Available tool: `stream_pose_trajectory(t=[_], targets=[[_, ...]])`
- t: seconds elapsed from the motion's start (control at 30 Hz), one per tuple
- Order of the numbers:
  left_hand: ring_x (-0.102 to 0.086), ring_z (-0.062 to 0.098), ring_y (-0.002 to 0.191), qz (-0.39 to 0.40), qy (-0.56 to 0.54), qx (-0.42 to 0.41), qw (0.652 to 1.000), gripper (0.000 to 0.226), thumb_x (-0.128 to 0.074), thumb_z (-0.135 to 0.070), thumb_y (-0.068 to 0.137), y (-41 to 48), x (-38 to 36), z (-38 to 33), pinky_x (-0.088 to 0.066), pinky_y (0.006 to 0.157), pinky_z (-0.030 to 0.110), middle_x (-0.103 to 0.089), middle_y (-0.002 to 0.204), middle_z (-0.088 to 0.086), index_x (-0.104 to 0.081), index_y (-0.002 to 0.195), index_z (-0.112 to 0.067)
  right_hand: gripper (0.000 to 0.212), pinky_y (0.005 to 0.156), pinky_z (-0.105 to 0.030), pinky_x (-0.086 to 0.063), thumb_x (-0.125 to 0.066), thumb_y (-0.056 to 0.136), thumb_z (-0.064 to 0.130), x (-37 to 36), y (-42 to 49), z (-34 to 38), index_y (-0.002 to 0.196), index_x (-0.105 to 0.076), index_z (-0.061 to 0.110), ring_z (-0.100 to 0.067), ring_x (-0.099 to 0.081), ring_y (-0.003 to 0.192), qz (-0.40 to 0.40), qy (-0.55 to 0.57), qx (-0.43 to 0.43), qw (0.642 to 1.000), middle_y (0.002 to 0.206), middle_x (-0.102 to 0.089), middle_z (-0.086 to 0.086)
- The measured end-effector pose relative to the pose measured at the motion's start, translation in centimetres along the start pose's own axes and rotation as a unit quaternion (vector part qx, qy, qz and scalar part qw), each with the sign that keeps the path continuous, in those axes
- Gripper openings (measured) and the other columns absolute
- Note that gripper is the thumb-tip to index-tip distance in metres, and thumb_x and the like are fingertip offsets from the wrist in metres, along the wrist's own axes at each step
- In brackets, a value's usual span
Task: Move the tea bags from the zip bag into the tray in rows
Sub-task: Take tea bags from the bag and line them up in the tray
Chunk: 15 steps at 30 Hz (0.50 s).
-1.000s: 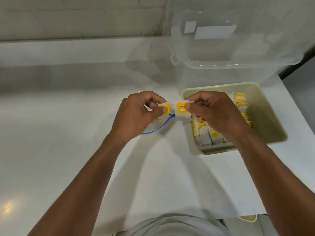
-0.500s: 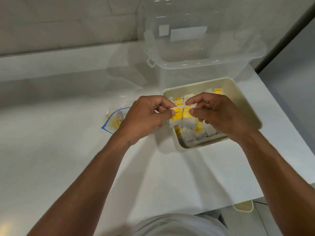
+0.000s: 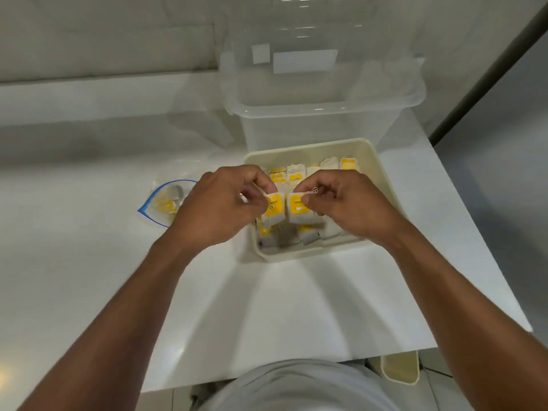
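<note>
A smooth white worktop (image 3: pixel 89 262) fills most of the view, glossy enough to carry soft reflections, and it meets a pale tiled wall (image 3: pixel 103 34) at the back. Beyond its right edge lie a grey surface and a dark diagonal strip (image 3: pixel 489 69), too vague to name. Both hands hang close together over the near left part of the cream tray (image 3: pixel 382 179). The left hand (image 3: pixel 219 209) has its fingers (image 3: pixel 258 178) curled in, thumb and forefinger pinching the top of a tea bag (image 3: pixel 274 209) with a yellow label. The right hand (image 3: pixel 350 203) mirrors it, fingers (image 3: pixel 314 180) curled, pinching a second tea bag (image 3: pixel 296 207) just beside the first; the two hang upright, nearly edge to edge, and a small loop of string (image 3: pixel 315 190) shows at the right thumb tip. Below and behind them more tea bags (image 3: pixel 296 173) stand on edge in rows inside the tray, the hands hiding the middle of those rows. The zip bag (image 3: pixel 166 203) lies flat on the worktop left of the tray, partly behind the left hand, its blue seal line curving open, with a few yellow-labelled bags inside. A clear plastic bin (image 3: pixel 326 120) bearing white labels stands just behind the tray. At the near edge a grey shirt (image 3: pixel 296 387) shows, and a cream object (image 3: pixel 400 369) sits below the worktop's corner.
</note>
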State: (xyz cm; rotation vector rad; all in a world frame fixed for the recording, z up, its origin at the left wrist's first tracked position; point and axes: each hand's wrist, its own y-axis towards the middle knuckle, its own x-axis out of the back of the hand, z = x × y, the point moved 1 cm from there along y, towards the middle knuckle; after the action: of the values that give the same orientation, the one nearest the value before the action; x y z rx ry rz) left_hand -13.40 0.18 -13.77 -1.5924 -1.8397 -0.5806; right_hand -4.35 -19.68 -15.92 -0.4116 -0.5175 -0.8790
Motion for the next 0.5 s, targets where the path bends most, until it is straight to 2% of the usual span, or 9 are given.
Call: stream_pose_trajectory(t=[0.1, 0.2, 0.37, 0.5], targets=[[-0.062, 0.0, 0.067, 0.0, 0.086, 0.005, 0.996, 0.011, -0.068, -0.033, 0.083, -0.7, -0.9, -0.9, -0.053, 0.069, 0.032, -0.067, 0.078, -0.026, -0.066, 0.084, -0.044, 0.005, 0.063, -0.017, -0.039, -0.073, 0.085, 0.024, 1.1, 0.0, -0.7, 0.087, -0.073, 0.029, 0.003, -0.056, 0.062, 0.012, 0.015, 0.005, 1.0, 0.063, -0.06, 0.02], [-0.06, -0.004, 0.069, 0.02, 0.078, 0.022, 0.997, 0.009, -0.074, -0.036, 0.08, -0.7, -2.0, -1.4, -0.05, 0.069, 0.03, -0.065, 0.075, -0.027, -0.069, 0.079, -0.044, 0.004, 0.06, -0.013, -0.036, -0.074, 0.083, 0.025, 1.7, 0.3, -1.0, 0.085, -0.073, 0.028, 0.007, -0.053, 0.06, 0.033, 0.0, 0.022, 0.999, 0.071, -0.061, 0.018], [-0.058, -0.009, 0.07, 0.001, 0.097, 0.036, 0.995, 0.013, -0.077, -0.034, 0.078, -0.7, -2.7, -1.6, -0.043, 0.064, 0.024, -0.065, 0.07, -0.025, -0.069, 0.074, -0.044, 0.01, 0.07, -0.027, -0.051, -0.076, 0.079, 0.021, 1.6, 0.8, -1.1, 0.084, -0.073, 0.029, 0.001, -0.058, 0.067, 0.076, -0.021, 0.031, 0.996, 0.07, -0.063, 0.014], [-0.055, -0.001, 0.065, 0.012, 0.18, 0.043, 0.983, 0.009, -0.071, -0.035, 0.082, -1.1, -2.7, -1.5, -0.035, 0.058, 0.023, -0.067, 0.078, -0.022, -0.069, 0.079, -0.043, 0.01, 0.073, -0.028, -0.052, -0.074, 0.077, 0.024, 1.1, 1.0, -1.3, 0.083, -0.071, 0.032, 0.001, -0.061, 0.071, 0.088, -0.071, 0.04, 0.993, 0.071, -0.065, 0.016]])
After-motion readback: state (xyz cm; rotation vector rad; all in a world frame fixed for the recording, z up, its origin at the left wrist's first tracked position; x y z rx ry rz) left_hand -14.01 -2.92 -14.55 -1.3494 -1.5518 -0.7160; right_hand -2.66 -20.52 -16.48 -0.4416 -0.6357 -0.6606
